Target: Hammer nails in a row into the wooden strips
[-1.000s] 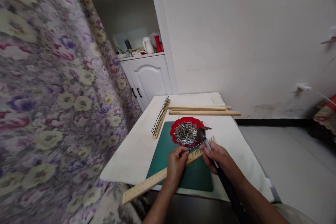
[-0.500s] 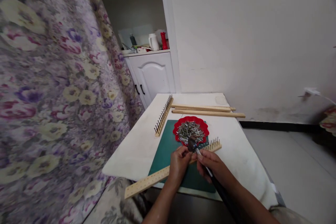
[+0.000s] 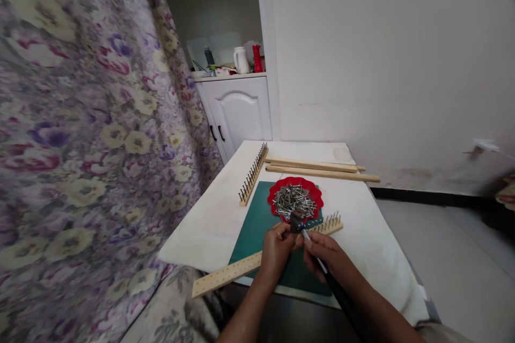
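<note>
A hammer (image 3: 306,235) is gripped in my right hand (image 3: 324,254), its dark head over the wooden strip (image 3: 227,274), close to my left fingertips. My left hand (image 3: 275,251) rests at the strip with thumb and fingers pinched together; whatever lies between them is hidden. The strip slants across the green mat (image 3: 251,225), its near left end reaching past the table edge. Rows of small holes show on that end, while several upright nails (image 3: 332,220) stand in the far right end. Just beyond my hands, a red scalloped dish (image 3: 317,193) holds a pile of loose nails (image 3: 292,201).
Another strip studded with nails (image 3: 253,176) lies at the table's left side. Long wooden bars (image 3: 322,172) lie across the back of the white-covered table (image 3: 201,230). A floral curtain (image 3: 100,144) hangs at left; a white cabinet (image 3: 239,110) stands behind.
The whole view has shifted slightly, with the scene sitting a little further right. Both hands and the hammer keep nearly the same place at the strip.
</note>
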Available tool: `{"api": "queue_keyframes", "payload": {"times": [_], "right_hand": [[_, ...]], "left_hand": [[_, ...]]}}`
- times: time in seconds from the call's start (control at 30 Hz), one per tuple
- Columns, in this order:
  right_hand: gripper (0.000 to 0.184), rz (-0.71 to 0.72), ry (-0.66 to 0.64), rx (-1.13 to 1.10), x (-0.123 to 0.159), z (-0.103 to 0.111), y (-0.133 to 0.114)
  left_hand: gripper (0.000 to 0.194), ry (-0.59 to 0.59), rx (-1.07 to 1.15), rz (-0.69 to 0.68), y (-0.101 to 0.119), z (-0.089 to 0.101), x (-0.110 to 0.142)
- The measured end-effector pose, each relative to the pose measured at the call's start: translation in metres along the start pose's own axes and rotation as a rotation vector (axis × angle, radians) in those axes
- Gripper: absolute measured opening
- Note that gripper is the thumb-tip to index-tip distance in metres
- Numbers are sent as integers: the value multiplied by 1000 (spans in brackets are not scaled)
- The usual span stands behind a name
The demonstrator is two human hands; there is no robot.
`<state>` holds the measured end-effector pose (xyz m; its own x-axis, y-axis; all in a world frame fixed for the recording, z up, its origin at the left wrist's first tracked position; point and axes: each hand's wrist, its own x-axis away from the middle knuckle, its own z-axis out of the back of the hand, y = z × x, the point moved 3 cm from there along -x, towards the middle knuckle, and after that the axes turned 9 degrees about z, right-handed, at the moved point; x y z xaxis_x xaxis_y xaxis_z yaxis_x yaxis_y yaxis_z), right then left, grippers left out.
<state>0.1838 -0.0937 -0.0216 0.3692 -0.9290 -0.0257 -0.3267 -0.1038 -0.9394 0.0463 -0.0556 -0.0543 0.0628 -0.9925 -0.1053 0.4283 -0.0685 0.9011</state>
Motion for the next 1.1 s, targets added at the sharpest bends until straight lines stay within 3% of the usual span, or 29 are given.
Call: {"api": "queue_keyframes", "payload": {"times": [0.3, 0.63, 0.9, 1.1], "right_hand": [[37, -7, 2, 0, 0, -2, 0], [30, 68, 50, -53, 11, 5, -23], [35, 7, -26, -18, 5, 1, -7], [36, -11, -2, -18, 1, -2, 1]], "left_hand": [[11, 7, -13, -15, -2, 0, -1], [10, 12, -12, 1, 0, 1, 1], [11, -7, 2, 8, -4, -1, 0], [12, -19, 14, 5, -6, -2, 0]]}}
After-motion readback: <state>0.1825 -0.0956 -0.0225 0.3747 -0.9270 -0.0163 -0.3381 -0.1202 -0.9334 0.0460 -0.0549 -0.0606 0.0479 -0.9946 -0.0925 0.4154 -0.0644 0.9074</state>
